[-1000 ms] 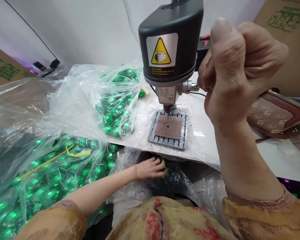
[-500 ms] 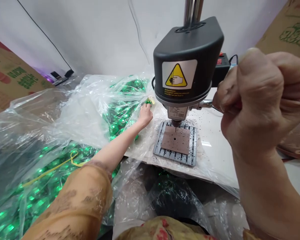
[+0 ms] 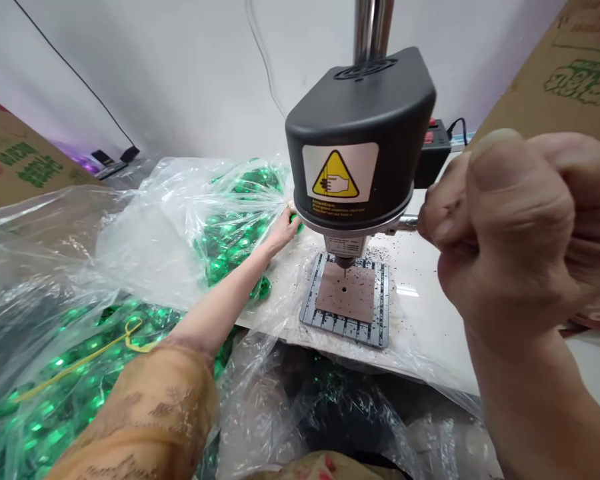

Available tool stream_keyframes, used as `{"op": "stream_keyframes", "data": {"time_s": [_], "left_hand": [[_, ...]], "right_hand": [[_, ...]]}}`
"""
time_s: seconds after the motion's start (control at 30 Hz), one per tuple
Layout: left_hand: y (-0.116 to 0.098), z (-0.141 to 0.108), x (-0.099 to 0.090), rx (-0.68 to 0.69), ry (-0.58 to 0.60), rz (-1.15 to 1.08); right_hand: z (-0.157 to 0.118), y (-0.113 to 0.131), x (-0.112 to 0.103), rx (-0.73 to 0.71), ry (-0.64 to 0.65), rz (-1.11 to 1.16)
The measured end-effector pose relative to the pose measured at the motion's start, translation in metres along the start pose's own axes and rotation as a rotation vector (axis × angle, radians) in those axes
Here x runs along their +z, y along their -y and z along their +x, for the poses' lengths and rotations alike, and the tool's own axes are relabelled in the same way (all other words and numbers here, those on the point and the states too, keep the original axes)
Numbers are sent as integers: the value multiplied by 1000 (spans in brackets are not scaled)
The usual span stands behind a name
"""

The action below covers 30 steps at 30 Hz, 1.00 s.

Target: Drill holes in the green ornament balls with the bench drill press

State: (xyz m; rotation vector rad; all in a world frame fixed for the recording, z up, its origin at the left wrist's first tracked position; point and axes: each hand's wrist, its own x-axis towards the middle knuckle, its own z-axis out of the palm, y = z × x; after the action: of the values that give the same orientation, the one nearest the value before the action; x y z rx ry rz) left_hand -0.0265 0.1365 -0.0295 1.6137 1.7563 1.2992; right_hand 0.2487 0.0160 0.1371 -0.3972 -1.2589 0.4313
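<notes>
A small bench drill press [image 3: 353,127] with a black head stands before me. Its bit points down over a brown square board [image 3: 353,303] with a dark hole, lying on the grey slotted base [image 3: 380,330]. My right hand [image 3: 525,213] is closed in a fist at the end of the press's metal lever, its grip hidden inside my fingers. Left of the press head, my left hand [image 3: 284,230] reaches out with its fingers closed on a shiny green piece [image 3: 297,221], only partly visible. Green shiny pieces [image 3: 230,233] lie under clear plastic beside that hand.
Dark shavings dot the white table [image 3: 425,313]. A clear plastic bag [image 3: 145,247] spreads over the left side, with more green pieces [image 3: 75,380] and a yellow tie [image 3: 135,333] in front. Cardboard boxes [image 3: 525,87] flank both sides.
The view has shifted, so the press sits lower and slightly left. My left fingers have gone a little farther back, and a green piece now shows at their tips. My right fist stays on the lever.
</notes>
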Motion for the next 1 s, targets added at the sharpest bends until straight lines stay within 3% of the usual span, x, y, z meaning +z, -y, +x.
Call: {"op": "stream_keyframes", "data": {"time_s": [0.07,0.13,0.23,0.4,0.53,0.67,1.0], "left_hand": [[-12,-24,-8,-178,133,-168],[-25,-51,-17,-270,262,-360],[-41,-90,-21,-255,382,-532],[-52,-136,-3,-212,383,-513],[-49,-150,14,-140,346,-469],[-47,-152,22,-75,371,-368],[-57,-160,45,98,228,-73]], "right_hand": [[1,-3,0,-57,12,17],[2,-8,-1,-116,39,22],[3,-11,-2,-139,50,36],[1,-5,-3,-78,53,67],[-1,-1,-4,-5,75,12],[-1,-3,-5,-71,75,-16],[-2,-1,-5,-30,78,-58]]}}
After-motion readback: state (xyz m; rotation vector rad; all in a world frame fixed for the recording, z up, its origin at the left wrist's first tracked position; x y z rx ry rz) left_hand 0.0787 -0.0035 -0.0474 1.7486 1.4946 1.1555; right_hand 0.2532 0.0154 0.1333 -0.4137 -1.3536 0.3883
